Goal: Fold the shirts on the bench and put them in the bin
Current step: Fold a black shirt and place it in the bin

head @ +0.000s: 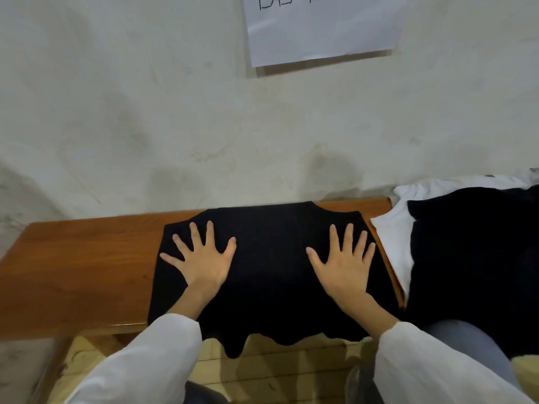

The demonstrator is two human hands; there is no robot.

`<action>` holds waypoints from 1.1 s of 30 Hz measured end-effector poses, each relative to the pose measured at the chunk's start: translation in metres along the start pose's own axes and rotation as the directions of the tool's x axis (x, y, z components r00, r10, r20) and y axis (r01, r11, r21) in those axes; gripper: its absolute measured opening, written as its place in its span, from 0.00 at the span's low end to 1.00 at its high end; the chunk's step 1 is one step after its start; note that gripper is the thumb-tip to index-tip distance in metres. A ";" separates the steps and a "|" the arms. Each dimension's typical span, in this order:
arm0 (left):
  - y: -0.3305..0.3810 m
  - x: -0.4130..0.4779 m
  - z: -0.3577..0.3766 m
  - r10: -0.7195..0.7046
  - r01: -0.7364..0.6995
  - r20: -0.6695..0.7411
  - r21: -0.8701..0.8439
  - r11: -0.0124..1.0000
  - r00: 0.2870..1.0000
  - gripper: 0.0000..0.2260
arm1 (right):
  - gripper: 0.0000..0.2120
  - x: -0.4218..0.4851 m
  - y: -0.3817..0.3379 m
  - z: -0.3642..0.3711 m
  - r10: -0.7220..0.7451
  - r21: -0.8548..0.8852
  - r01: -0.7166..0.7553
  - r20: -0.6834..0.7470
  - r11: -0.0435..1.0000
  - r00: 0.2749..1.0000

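A black shirt (271,258) lies spread flat across the wooden surface (81,258), its neckline toward the wall (145,112) and its lower edge hanging over the near rim in uneven folds above the pale floor (277,365). Both hands rest palm down on it. The left hand (204,263) presses the left part of the shirt, its fingers (194,234) straight and spread wide apart, the outermost one reaching the cloth's left edge. The right hand (344,266) lies flat on the right part of the shirt, its fingers (348,237) likewise straight and splayed, the tips pointing toward the wall. Neither hand curls round or pinches the fabric; each only lies on top of it. The two hands are well apart, with a bare stretch of black cloth between them. White sleeves (140,363) cover both forearms up to the wrists. At the right end of the surface, just beside the spread shirt, sits a heap of clothes: a white shirt (393,237) with a dark garment (472,252) lying over it, the dark one draping down past the near rim. The left half of the surface shows bare orange-brown wood. A white sheet of paper (320,27) with dark handwriting hangs on the wall above, its text cut off by the top of the view.
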State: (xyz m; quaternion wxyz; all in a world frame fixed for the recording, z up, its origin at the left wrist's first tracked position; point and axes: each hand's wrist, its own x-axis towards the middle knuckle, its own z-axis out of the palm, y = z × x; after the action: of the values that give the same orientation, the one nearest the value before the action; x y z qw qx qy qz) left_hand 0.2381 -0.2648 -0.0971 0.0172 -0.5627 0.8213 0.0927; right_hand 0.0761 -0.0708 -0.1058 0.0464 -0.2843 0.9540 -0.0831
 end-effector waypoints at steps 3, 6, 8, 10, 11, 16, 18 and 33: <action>-0.002 -0.001 -0.001 0.005 -0.005 0.013 0.013 1.000 1.000 0.33 | 0.40 0.000 0.002 -0.003 0.083 0.004 -0.083 0.025 0.997 0.996; -0.005 -0.010 -0.003 0.022 -0.022 0.025 0.016 1.000 0.999 0.33 | 0.40 -0.001 0.000 -0.004 0.096 -0.004 -0.095 0.035 0.995 0.995; -0.006 -0.012 -0.004 0.010 -0.010 0.046 0.004 1.000 0.999 0.34 | 0.38 0.004 0.004 -0.007 0.054 -0.022 -0.052 0.059 0.998 0.997; -0.009 -0.012 -0.009 0.010 -0.010 0.073 0.005 1.000 0.997 0.34 | 0.36 0.010 0.012 -0.014 0.007 -0.010 -0.006 0.112 1.000 0.994; -0.010 -0.010 -0.012 0.020 -0.021 0.088 0.000 1.000 0.996 0.34 | 0.35 0.013 0.014 -0.019 -0.013 0.006 0.012 0.128 1.000 0.992; -0.026 -0.029 -0.016 0.230 -0.235 0.057 0.092 0.968 0.971 0.32 | 0.31 -0.014 0.019 -0.026 -0.128 0.102 0.130 -0.032 0.986 0.991; -0.040 -0.039 -0.013 0.246 -0.253 0.106 0.055 0.966 0.963 0.31 | 0.31 -0.026 0.027 -0.018 -0.197 0.071 0.194 0.039 0.978 0.980; -0.014 -0.149 0.044 0.625 -0.607 0.272 -0.157 0.779 0.732 0.10 | 0.12 -0.126 0.008 0.011 -0.548 0.396 0.422 0.297 0.816 0.782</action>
State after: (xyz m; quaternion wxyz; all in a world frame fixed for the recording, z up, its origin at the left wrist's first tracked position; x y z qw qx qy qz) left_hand 0.3026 -0.1253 -0.1228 0.0974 -0.2373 0.9449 0.2033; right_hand 0.1787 0.0040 -0.1125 0.2595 -0.5229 0.7916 -0.1805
